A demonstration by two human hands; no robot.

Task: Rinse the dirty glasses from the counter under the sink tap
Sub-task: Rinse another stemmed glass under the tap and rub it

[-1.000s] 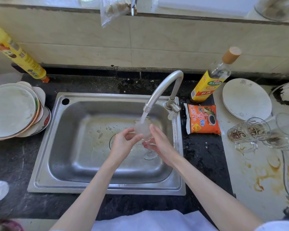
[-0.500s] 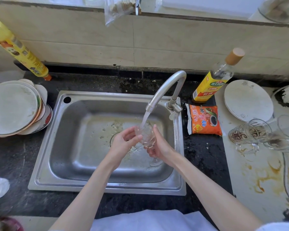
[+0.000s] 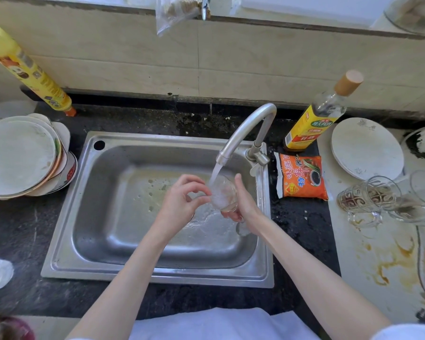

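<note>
A clear stemmed glass (image 3: 223, 195) sits under the water stream from the steel tap (image 3: 245, 130), over the steel sink (image 3: 66, 231). My right hand (image 3: 243, 201) grips the glass from the right. My left hand (image 3: 182, 200) touches its rim from the left with fingertips. The stem and foot show below my right hand. On the stained white counter at the right lie dirty glasses: a patterned mug (image 3: 364, 196) on its side and two clear glasses (image 3: 417, 204) beside it.
A stack of plates (image 3: 20, 155) stands left of the sink. A yellow bottle (image 3: 32, 72) leans at the back left. Right of the tap stand a sauce bottle (image 3: 314, 121), an orange sachet (image 3: 302, 176) and a white plate (image 3: 366, 148).
The glass has tipped and turned slightly in my hands under the stream. My left fingers shifted onto its rim. Water keeps running.
</note>
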